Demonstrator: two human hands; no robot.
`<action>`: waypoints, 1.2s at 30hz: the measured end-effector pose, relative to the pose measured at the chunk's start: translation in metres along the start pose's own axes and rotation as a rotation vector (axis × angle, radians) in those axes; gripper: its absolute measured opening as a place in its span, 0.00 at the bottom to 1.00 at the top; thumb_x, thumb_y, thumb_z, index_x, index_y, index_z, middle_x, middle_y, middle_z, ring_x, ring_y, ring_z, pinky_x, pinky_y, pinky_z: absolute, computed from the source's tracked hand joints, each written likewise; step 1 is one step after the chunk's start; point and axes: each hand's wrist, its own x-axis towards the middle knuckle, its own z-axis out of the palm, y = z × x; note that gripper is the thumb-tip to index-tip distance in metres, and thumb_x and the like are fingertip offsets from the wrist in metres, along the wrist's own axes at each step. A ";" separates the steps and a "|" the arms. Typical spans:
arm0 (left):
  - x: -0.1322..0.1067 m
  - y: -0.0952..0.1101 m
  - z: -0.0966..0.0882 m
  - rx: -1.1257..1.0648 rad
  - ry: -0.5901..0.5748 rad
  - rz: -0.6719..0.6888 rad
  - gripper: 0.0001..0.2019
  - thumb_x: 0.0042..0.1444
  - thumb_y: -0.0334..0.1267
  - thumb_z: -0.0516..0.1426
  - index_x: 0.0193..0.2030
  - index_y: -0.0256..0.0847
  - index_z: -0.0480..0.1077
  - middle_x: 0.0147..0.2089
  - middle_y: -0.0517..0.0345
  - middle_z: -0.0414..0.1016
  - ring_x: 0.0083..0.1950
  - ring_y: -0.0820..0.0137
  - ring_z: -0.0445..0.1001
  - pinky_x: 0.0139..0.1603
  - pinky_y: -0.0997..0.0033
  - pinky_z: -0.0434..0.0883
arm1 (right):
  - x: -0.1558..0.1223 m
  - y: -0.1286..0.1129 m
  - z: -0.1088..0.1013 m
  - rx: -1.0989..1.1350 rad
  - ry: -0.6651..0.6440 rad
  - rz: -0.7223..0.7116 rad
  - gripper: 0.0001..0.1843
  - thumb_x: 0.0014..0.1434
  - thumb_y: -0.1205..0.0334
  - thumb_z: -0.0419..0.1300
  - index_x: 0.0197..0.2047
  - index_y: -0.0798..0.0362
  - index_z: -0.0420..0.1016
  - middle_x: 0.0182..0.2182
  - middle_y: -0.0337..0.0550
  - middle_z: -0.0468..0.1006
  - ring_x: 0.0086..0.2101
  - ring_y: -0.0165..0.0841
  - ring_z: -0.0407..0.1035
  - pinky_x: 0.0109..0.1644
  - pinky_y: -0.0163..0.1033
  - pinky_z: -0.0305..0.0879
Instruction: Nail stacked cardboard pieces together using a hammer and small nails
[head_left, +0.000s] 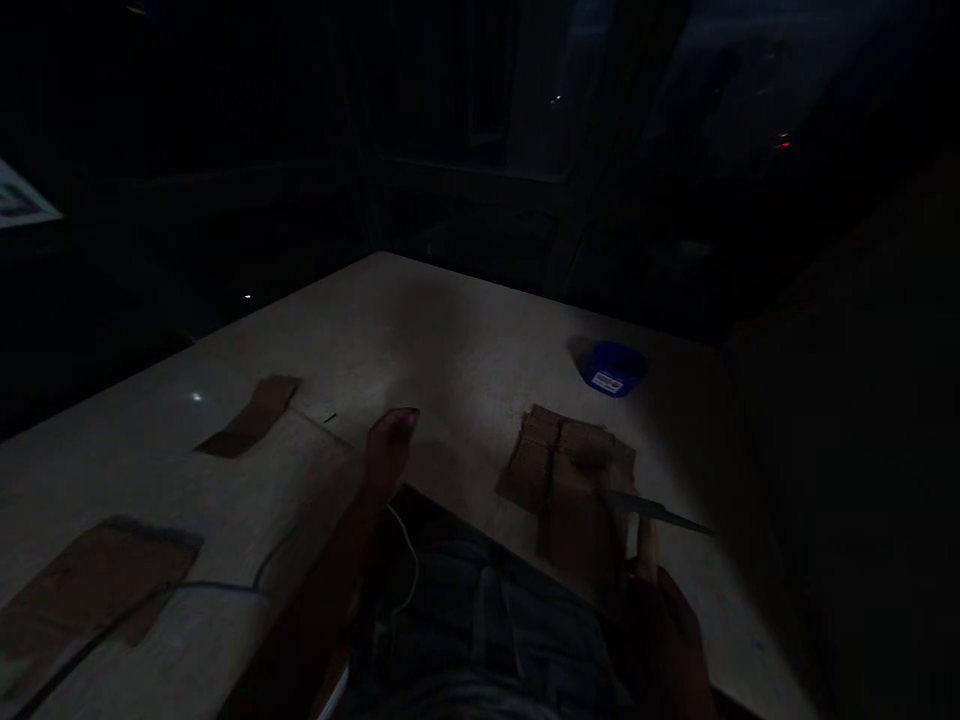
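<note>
In dim light, my left hand is raised over the table near its front edge, fingers curled and pressed together. Whatever they hold, if anything, is too dark to make out. My right hand, at the lower right, is closed around a tool with a flat, pointed grey blade. A pale, upright, handle-like part shows just above the fingers; the exact kind of tool is unclear. Beside the blade lie overlapping pieces of brown cardboard, close to the table edge. A narrow cardboard strip rests to the left of my left hand.
A small blue plastic container with a white label stands beyond the cardboard. At the lower left, a larger cardboard piece has a dark cable running over it. The pale table has a far corner at the back; surroundings are nearly black.
</note>
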 end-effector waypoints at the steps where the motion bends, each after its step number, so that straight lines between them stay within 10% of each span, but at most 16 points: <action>1: -0.013 0.011 0.019 -0.159 -0.108 -0.014 0.18 0.54 0.52 0.60 0.41 0.38 0.77 0.37 0.51 0.81 0.39 0.64 0.79 0.42 0.65 0.75 | -0.001 -0.002 0.001 0.022 0.014 0.024 0.25 0.57 0.34 0.59 0.35 0.49 0.73 0.22 0.39 0.71 0.22 0.35 0.67 0.21 0.39 0.65; 6: -0.069 0.059 0.100 -0.437 -0.510 -0.066 0.20 0.47 0.54 0.65 0.38 0.38 0.80 0.34 0.53 0.82 0.35 0.66 0.78 0.37 0.69 0.73 | -0.011 -0.011 0.005 0.144 0.022 0.154 0.27 0.56 0.32 0.61 0.35 0.50 0.71 0.20 0.31 0.62 0.20 0.27 0.57 0.20 0.31 0.53; 12: -0.085 0.065 0.152 -0.346 -0.540 0.131 0.13 0.52 0.49 0.64 0.34 0.40 0.79 0.36 0.53 0.83 0.39 0.64 0.80 0.43 0.65 0.75 | -0.020 -0.009 0.002 0.210 0.055 0.201 0.28 0.56 0.31 0.60 0.37 0.50 0.69 0.20 0.29 0.58 0.18 0.25 0.52 0.19 0.30 0.49; 36: -0.084 0.052 0.184 -0.051 -0.715 0.460 0.09 0.64 0.38 0.56 0.44 0.43 0.77 0.45 0.55 0.82 0.49 0.65 0.78 0.53 0.64 0.74 | -0.021 -0.006 0.002 0.246 0.082 0.204 0.31 0.52 0.28 0.61 0.34 0.50 0.67 0.21 0.30 0.59 0.21 0.26 0.54 0.21 0.31 0.51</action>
